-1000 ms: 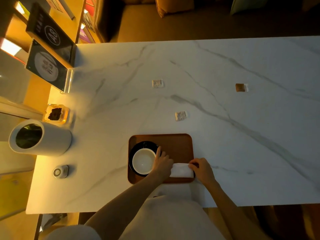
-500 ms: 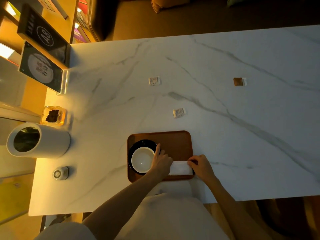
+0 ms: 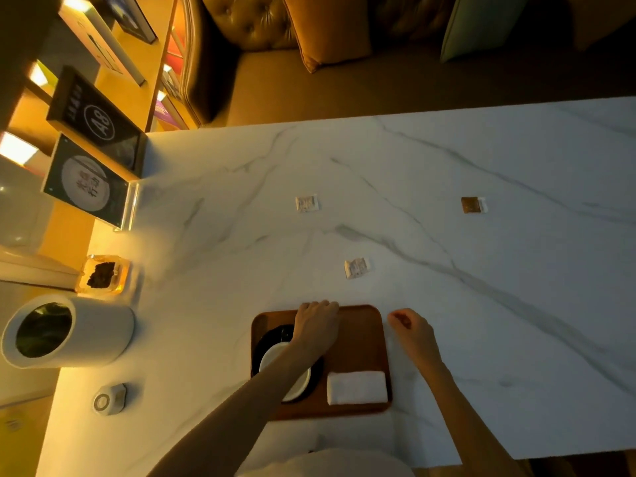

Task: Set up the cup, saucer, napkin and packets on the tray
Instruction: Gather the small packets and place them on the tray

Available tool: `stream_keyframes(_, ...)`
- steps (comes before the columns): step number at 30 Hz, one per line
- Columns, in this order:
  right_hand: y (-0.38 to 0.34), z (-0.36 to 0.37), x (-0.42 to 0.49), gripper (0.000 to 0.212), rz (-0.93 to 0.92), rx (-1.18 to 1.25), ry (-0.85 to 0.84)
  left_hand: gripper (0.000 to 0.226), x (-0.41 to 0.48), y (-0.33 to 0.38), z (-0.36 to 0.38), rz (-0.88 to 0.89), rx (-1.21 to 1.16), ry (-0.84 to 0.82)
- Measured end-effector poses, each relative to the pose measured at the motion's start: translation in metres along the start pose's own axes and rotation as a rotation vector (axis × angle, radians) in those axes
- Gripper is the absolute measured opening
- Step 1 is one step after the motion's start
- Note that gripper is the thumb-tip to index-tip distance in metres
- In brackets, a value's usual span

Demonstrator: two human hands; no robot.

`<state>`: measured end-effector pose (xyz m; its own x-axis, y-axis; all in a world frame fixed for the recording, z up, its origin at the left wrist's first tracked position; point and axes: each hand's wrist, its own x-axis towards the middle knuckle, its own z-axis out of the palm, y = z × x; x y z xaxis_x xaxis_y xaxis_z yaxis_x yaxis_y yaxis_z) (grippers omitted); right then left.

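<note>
A brown wooden tray [image 3: 358, 339] lies near the table's front edge. On its left part a white cup [image 3: 275, 359] sits on a black saucer [image 3: 272, 335], partly hidden by my left forearm. A folded white napkin [image 3: 357, 387] lies in the tray's front right corner. My left hand [image 3: 318, 321] hovers over the tray's far edge, fingers loosely curled, holding nothing. My right hand [image 3: 411, 330] is just right of the tray, empty, fingers loosely bent. Beyond the tray lie a white packet [image 3: 356, 268], another white packet [image 3: 306, 203] and a brown packet [image 3: 473, 205].
A white cylindrical container [image 3: 69, 330] lies at the left on the marble table [image 3: 481, 304], with a small glass dish [image 3: 103, 274], a round grey device [image 3: 109, 399] and upright sign stands [image 3: 87, 182] nearby. A leather sofa [image 3: 344, 63] stands behind the table.
Both hands have let go of the napkin, which now lies on the tray, and have moved forward toward the packets. The camera has moved closer.
</note>
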<state>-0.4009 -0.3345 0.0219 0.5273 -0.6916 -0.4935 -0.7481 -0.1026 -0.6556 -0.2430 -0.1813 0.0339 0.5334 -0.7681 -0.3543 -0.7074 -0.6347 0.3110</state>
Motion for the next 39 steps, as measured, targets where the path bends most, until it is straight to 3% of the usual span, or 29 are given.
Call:
stream_keyframes(5, -0.036, 0.006, 0.051, 0.019, 0.004, -0.051, 0.058, 0.025, 0.057, -0.013, -0.015, -0.114, -0.068, -0.011)
stream_keyframes(12, -0.072, 0.025, 0.099, 0.021, 0.164, -0.082, 0.133, 0.026, 0.116, -0.01, -0.013, -0.165, -0.132, -0.043)
stream_keyframes(19, -0.074, 0.045, 0.109, 0.014, 0.25, -0.108, 0.213, 0.02, 0.139, -0.005, 0.005, -0.158, -0.245, -0.052)
stream_keyframes(26, -0.078, 0.052, 0.114, 0.015, 0.271, -0.179, 0.175, 0.013, 0.145, -0.013, 0.012, -0.184, -0.349, -0.085)
stream_keyframes(29, -0.081, 0.048, 0.113, 0.016, 0.285, -0.082, 0.093, 0.006, 0.143, -0.02, 0.004, -0.162, -0.47, -0.113)
stream_keyframes(34, -0.103, 0.042, 0.102, 0.033, 0.452, 0.64, -0.185, 0.006, 0.109, -0.037, -0.007, 0.099, -0.454, 0.049)
stream_keyframes(37, -0.123, 0.049, 0.096, 0.033, 0.302, 0.58, -0.211, 0.004, 0.086, -0.047, -0.016, 0.181, -0.482, 0.17)
stream_keyframes(39, -0.138, 0.055, 0.096, 0.029, 0.155, 0.468, -0.178, 0.008, 0.074, -0.054, -0.022, 0.044, -0.578, 0.25)
